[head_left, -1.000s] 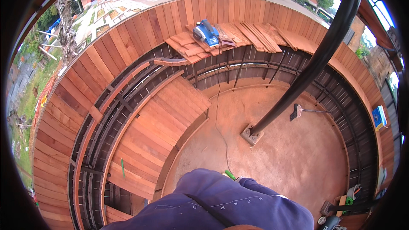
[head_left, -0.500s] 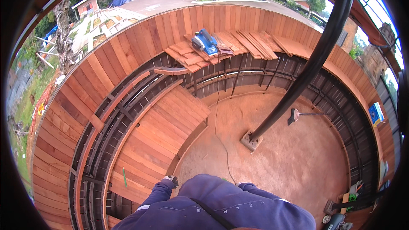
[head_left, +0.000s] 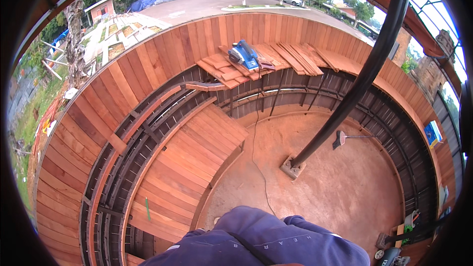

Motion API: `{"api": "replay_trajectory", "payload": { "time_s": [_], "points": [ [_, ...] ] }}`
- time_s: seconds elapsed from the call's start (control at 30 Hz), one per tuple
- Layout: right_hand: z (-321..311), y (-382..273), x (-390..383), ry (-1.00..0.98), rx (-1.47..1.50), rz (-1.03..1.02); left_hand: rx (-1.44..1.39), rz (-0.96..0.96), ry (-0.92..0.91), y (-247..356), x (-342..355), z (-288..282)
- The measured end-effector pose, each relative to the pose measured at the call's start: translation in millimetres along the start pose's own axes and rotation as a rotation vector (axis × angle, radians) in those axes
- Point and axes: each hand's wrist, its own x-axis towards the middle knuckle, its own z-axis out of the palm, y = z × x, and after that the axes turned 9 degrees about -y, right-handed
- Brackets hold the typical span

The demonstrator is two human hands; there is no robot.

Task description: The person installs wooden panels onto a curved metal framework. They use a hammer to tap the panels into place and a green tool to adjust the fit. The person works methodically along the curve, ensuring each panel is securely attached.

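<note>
Neither hand shows; my dark blue clothing [head_left: 236, 236] hides both at the lower edge. My left sleeve [head_left: 194, 236] is nearest the lower end of the slatted wooden bench [head_left: 182, 162]. On that bench lies a green pencil-like stick [head_left: 147, 208]. My right sleeve [head_left: 310, 226] is over the reddish floor [head_left: 340, 192]. Farther off, a blue electric hand planer [head_left: 244, 55] rests on loose wooden boards [head_left: 224, 71], which lie on the upper curved ledge. Its dark cord [head_left: 253, 155] runs down across the floor toward me.
A thick black pole [head_left: 345, 101] rises from a square base [head_left: 293, 167] on the floor. A long-handled broom [head_left: 339, 139] lies to its right. Dark metal framing [head_left: 118, 187] is exposed left of the bench. Equipment [head_left: 391, 255] stands at the lower right.
My gloved left hand, earlier beside the bench, has drawn back out of sight. My body has shifted, and the view has tilted slightly. The planer, boards and green stick stay put.
</note>
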Motion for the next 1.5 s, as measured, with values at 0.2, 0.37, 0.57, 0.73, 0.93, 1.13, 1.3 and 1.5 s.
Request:
{"api": "replay_trajectory", "payload": {
  "time_s": [0.2, 0.37, 0.57, 0.73, 0.93, 1.13, 1.3, 1.5],
  "points": [
    [19, -37, -16, 0.095, 0.086, 0.056, 0.081, 0.024, -0.023, -16, -5, 2],
    [30, -68, -12, 0.199, 0.046, 0.065, 0.172, 0.072, 0.027, -16, -7, -11],
    [55, -76, -12, 0.248, 0.090, 0.106, -0.323, 0.051, -0.107, -21, -25, -22],
    [85, -53, -16, 0.248, 0.168, 0.100, -1.116, -0.251, -0.093, -32, -14, -7],
    [106, -51, -15, 0.275, 0.137, 0.113, -0.094, -0.019, -0.150, -26, -24, -13],
    [143, -20, 2, 0.087, 0.113, -0.018, 0.485, 0.112, -0.057, 3, -19, -12],
    [193, -14, -61, 0.134, 0.239, -0.160, -0.182, -0.050, -0.115, 15, 12, 14],
    [311, 73, -3, 0.279, 0.641, -0.020, -0.048, 0.047, -0.104, 167, -8, 69]
  ]
}}
